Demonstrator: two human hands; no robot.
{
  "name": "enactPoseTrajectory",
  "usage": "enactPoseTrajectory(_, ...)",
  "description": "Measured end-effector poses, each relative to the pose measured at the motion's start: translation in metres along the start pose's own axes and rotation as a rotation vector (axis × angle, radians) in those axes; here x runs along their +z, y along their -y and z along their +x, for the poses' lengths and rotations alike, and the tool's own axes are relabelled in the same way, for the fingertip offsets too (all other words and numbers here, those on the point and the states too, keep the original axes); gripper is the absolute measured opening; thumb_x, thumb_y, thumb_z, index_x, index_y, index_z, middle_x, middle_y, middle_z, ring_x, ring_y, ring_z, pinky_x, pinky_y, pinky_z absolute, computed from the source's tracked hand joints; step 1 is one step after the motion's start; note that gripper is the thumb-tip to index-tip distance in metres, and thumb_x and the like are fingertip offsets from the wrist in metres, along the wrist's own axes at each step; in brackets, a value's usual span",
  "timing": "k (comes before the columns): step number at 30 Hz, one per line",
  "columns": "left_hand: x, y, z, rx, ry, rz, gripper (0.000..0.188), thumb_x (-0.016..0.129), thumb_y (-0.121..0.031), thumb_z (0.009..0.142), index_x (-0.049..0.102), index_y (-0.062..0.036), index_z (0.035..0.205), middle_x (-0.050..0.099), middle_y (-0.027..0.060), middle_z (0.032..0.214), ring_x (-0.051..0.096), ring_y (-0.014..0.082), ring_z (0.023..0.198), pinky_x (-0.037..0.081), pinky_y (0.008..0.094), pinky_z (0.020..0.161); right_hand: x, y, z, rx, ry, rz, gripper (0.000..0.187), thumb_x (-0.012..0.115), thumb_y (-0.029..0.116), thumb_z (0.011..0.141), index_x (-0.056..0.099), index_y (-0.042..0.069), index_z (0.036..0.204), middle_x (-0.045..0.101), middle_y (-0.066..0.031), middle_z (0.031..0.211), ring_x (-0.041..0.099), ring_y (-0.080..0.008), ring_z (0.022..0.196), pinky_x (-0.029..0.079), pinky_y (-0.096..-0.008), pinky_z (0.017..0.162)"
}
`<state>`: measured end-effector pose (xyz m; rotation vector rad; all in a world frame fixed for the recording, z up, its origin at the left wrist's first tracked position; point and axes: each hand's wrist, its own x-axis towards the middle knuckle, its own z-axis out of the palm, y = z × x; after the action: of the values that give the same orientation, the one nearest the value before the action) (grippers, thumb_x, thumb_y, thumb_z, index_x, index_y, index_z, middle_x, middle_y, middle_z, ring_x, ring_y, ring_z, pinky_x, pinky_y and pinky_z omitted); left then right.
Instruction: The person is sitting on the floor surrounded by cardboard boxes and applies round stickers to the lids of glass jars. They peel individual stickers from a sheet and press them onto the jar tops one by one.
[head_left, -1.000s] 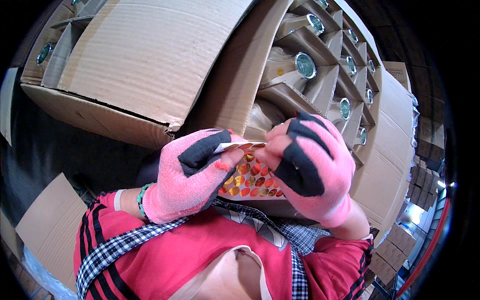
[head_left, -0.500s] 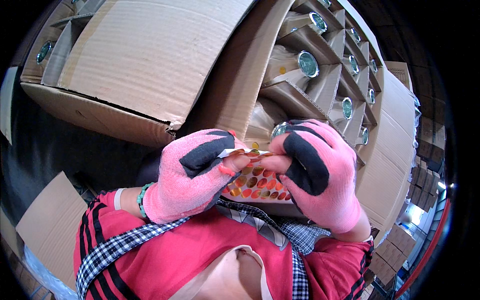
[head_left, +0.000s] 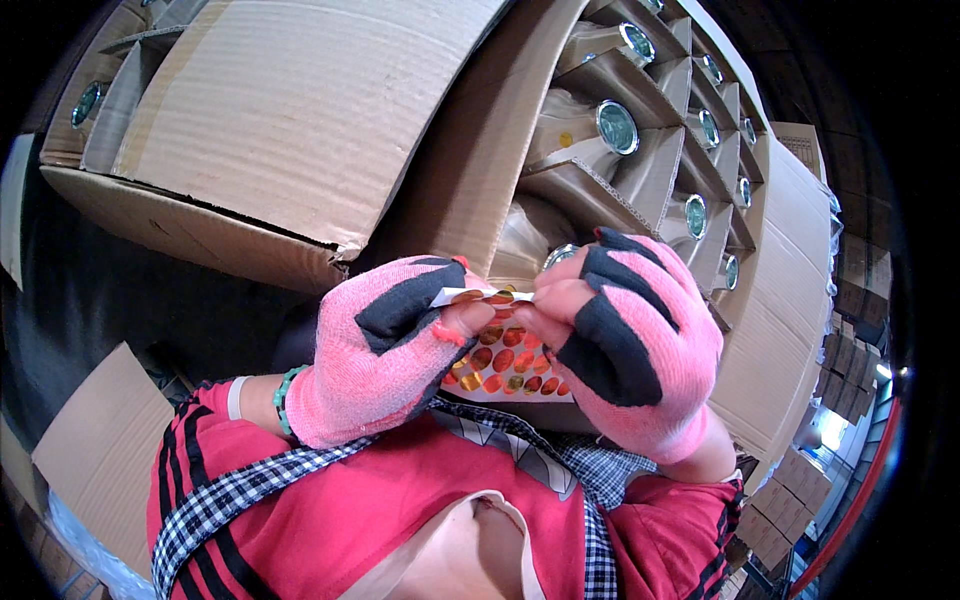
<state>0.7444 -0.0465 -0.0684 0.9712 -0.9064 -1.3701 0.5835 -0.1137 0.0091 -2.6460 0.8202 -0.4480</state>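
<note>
A sheet of round, shiny orange and gold stickers [head_left: 508,366] hangs in front of my chest, its top edge folded over. My left hand [head_left: 388,350], in a pink and black glove with bare fingertips, is closed on the fold between thumb and fingers. My right hand [head_left: 645,345], gloved alike, pinches at the fold's right end. Whether a loose sticker is between its fingertips is hidden. Just beyond the hands lies a clear glass bottle [head_left: 528,235] with a silvery-rimmed green end, in the nearest compartment of a cardboard carton.
The divided carton [head_left: 470,150] holds several bottles [head_left: 617,128], some with a gold dot. Left of it stands another large carton [head_left: 290,100] with a flap over its dividers. A loose cardboard piece [head_left: 105,435] is at lower left; stacked boxes [head_left: 790,495] are at far right.
My right hand has turned slightly and its fingers have curled closer at the fold. The sheet's hanging part has shifted a little left. My left hand has barely moved.
</note>
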Motion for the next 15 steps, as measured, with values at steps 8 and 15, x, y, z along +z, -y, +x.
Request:
enactPoseTrajectory(8,0.001,-0.003,0.000,-0.072,-0.029,-0.025,0.015,0.061,-0.006,0.075,0.058,0.0035,0.086,0.057,0.0068,0.081,0.052,0.0080,0.074,0.043,0.0210,0.066,-0.008,-0.009,0.007,0.006,0.002,0.186,0.019,0.063,0.005,0.059,0.056,0.005,0.077,0.057,-0.0075,0.080,0.055,-0.0232,0.075,0.044,-0.0333,0.068)
enactPoseTrajectory(15,0.006,-0.006,-0.002,-0.145,0.036,-0.118,0.015,0.059,-0.007,0.077,0.058,0.0050,0.087,0.057,0.0057,0.081,0.051,0.0065,0.072,0.041,0.0191,0.064,-0.063,-0.178,0.069,0.471,-0.230,0.065,0.017,0.067,0.018,0.069,0.061,0.004,0.076,0.060,-0.0034,0.074,0.055,-0.0136,0.072,0.041,-0.0231,0.067)
